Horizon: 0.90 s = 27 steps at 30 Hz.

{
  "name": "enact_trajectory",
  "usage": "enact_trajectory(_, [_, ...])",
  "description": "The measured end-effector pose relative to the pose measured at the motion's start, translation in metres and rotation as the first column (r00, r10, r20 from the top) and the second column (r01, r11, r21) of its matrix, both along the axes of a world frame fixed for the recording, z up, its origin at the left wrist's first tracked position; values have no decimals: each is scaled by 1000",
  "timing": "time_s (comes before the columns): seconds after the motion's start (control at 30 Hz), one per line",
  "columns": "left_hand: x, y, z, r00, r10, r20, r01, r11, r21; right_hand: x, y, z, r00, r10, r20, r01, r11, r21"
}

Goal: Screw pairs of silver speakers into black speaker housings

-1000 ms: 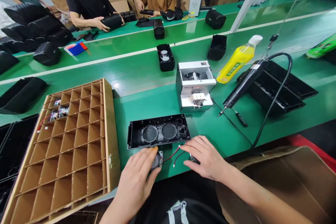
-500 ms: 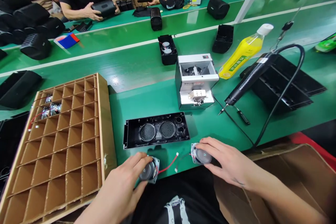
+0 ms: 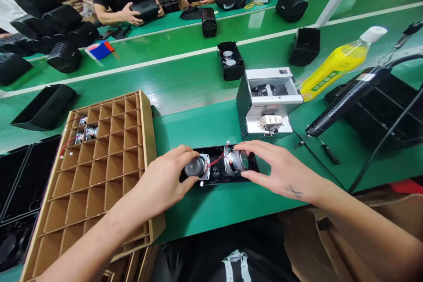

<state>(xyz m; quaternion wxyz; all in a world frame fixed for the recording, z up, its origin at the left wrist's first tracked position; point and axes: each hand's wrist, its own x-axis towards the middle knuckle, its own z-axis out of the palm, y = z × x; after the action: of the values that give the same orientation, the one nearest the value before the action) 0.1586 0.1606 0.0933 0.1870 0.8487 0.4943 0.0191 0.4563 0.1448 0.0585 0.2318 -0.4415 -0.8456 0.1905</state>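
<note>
Between the fingers and thumb of my left hand (image 3: pixel 170 174) is a round speaker driver (image 3: pixel 195 167) with a square metal frame. My right hand (image 3: pixel 269 165) grips a second speaker driver (image 3: pixel 240 160), tilted on its side. Both are over the black speaker panel (image 3: pixel 216 179), which lies on the green bench and is largely covered by hands and drivers. Red wires with small white connectors run from the drivers and cross between them. Whether either driver touches the panel, I cannot tell.
At left stands a divided cardboard box (image 3: pixel 148 141) with several drivers in its far cells. Beyond the panel sits a grey screw feeder (image 3: pixel 269 110). An electric screwdriver (image 3: pixel 346 97) hangs at right by a yellow bottle (image 3: pixel 340 68). Two people work across the bench.
Both hands have moved forward from the bench's near edge to over the panel, carrying the drivers. The view has shifted, so surroundings appear further right.
</note>
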Motion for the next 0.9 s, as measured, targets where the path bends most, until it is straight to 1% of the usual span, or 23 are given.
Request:
enact_trajectory(0.1, [10,3,-7,987,-83,-136,85,996,13,-10,1,-13,996,28,84,-32,999,36])
enact_trajectory(0.17, [13,6,-12,972,-126,-198,133,991,23,-13,0,-19,986,54,155,-64,996,60])
enact_trajectory(0.27, [14,9,-21,962,-157,-222,166,986,21,-17,0,-24,967,81,241,-106,990,91])
enact_trajectory(0.37, [14,9,-28,956,-166,-243,177,984,25,-18,4,-27,953,98,287,-134,985,110])
enact_trajectory(0.43, [16,9,-29,953,-172,-249,182,983,18,-18,7,-28,945,121,303,-162,980,115])
enact_trajectory(0.6, [23,10,-26,927,-193,-320,198,980,-17,-18,13,-24,930,172,324,-221,968,120])
enact_trajectory(0.67, [22,11,-27,928,-202,-314,207,978,-17,-19,14,-22,924,179,339,-232,965,123])
enact_trajectory(0.73, [19,11,-30,938,-209,-276,218,976,5,-22,15,-22,919,182,350,-239,963,127])
enact_trajectory(0.83, [13,11,-36,949,-221,-223,236,971,41,-23,16,-23,916,192,353,-252,958,133])
enact_trajectory(0.9, [11,10,-38,949,-229,-216,245,968,49,-24,16,-25,915,196,353,-257,957,135])
